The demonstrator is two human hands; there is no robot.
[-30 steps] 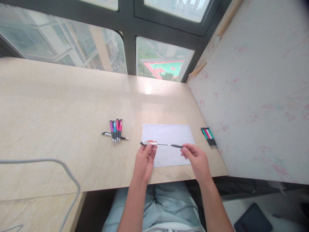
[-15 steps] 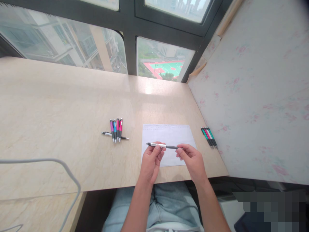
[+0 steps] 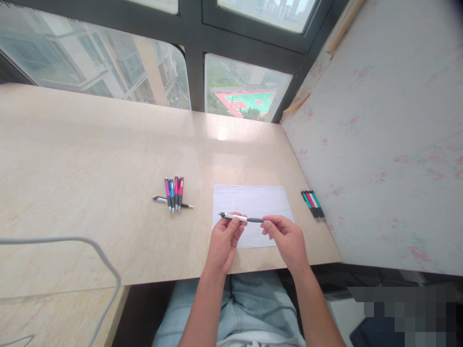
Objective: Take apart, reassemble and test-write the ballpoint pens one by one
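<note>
Past the near edge of a beige marbled desk [image 3: 108,202], the left hand [image 3: 224,241] pinches the white barrel and the right hand [image 3: 288,239] the dark end of a slim pen [image 3: 243,219], over a white paper sheet [image 3: 253,200]. Coloured black-gripped pens [image 3: 176,193] lie left, a green-pink-white pen row [image 3: 313,206] near the right edge; the desk reaches the dark window frame [image 3: 197,82].

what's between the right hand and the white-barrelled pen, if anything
Nothing visible: the right fingers pinch the black grip of the white-barrelled pen, and the left fingers hold its barrel. The paper lies beneath, not between.
</note>
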